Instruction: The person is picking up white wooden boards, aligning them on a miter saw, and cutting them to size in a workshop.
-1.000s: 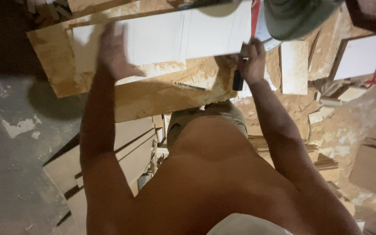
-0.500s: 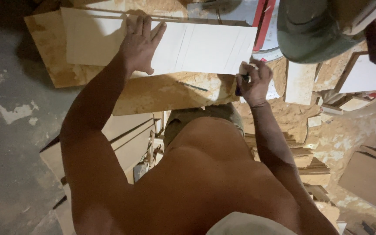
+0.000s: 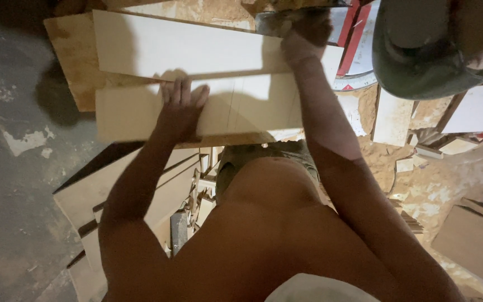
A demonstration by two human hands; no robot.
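Board [image 3: 141,112] — pale, long axis running left-right across the surface [image 3: 65,61] — lies directly under the left hand [image 3: 181,109], open and pressed flat on it, while the right hand [image 3: 303,33] beyond its right end grips something unclear.

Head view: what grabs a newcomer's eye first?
Two pale boards across the top centre: the near board has the left hand flat on it, and the far board lies beyond it. The right hand reaches up to a blurred tool at the top edge. Offcuts pile up on the sawdust-strewn floor below.
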